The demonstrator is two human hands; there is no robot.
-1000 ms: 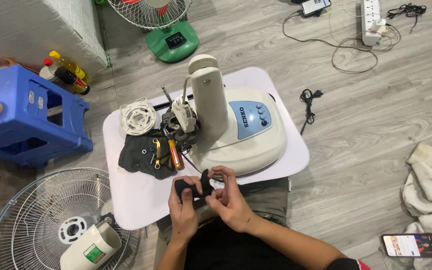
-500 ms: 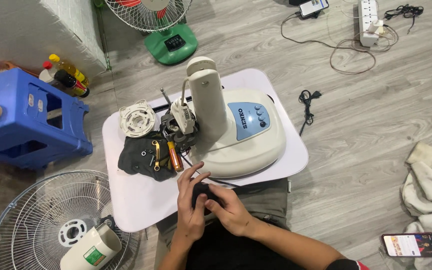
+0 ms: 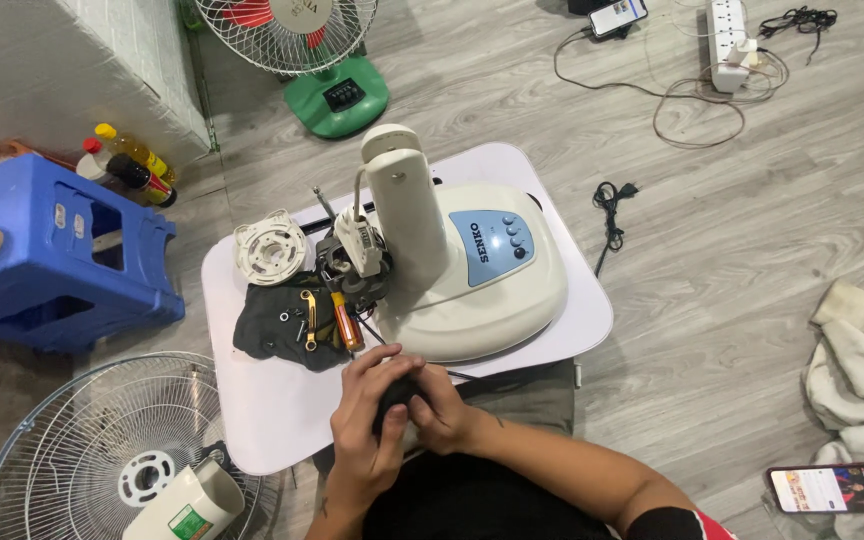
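Note:
Both my hands meet at the near edge of a small white table [image 3: 272, 420]. My left hand [image 3: 370, 405] and my right hand [image 3: 442, 408] are closed together around a small black part [image 3: 397, 398], mostly hidden by the fingers. Just beyond them stands a cream fan base [image 3: 472, 280] with a blue button panel and an upright neck. The exposed fan motor [image 3: 352, 262] sits to the left of the neck. A dark cloth [image 3: 272, 330] holds an orange-handled screwdriver [image 3: 346, 322], a small spanner and loose screws. A round white motor cover [image 3: 271, 247] lies behind the cloth.
A blue plastic stool [image 3: 52, 250] and bottles stand at the left. A wire fan guard [image 3: 102, 450] and a white fan part lie at the lower left. A green fan [image 3: 322, 60] is behind. Cables, a power strip, phones [image 3: 829, 487] and a cloth lie on the floor at the right.
My hands have drawn back from the table edge towards my body, closing more tightly around the black part, which is now mostly covered.

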